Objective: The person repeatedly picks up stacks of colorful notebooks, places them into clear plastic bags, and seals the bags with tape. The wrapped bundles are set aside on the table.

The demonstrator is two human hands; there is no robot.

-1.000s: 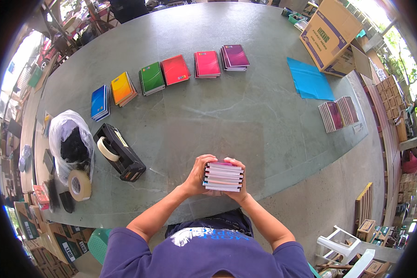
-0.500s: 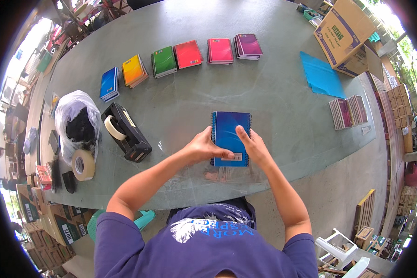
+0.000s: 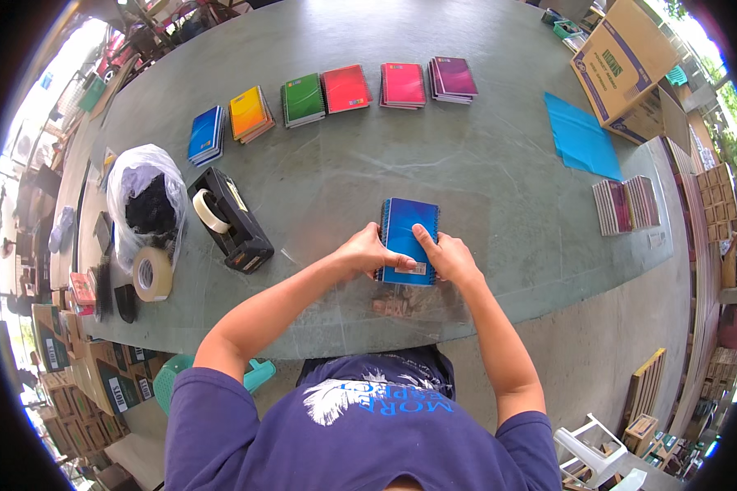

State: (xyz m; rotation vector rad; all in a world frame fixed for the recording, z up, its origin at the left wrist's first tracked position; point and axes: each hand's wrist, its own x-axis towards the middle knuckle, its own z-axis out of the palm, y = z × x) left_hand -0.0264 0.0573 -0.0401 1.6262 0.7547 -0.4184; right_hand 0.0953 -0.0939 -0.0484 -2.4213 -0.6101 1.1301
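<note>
Now: both your hands on the blue notebook

Largest first: the grey-green table (image 3: 483, 172) carries everything. At its far right corner a cardboard box (image 3: 622, 69) lies tipped; you cannot see what is in it. On your left a clear plastic bag (image 3: 143, 204) holds something dark, with a black tape dispenser (image 3: 229, 221) just beside it and a roll of brown tape (image 3: 151, 274) near the bag. Along the far edge runs a row of notebook stacks (image 3: 327, 94), blue through yellow, green, red and pink to purple. Near the table's front edge sits the blue spiral notebook (image 3: 409, 237). Your left hand (image 3: 368, 254) grips its left edge; your right hand (image 3: 446, 258) clasps its right side, thumb pressed on the cover.
</note>
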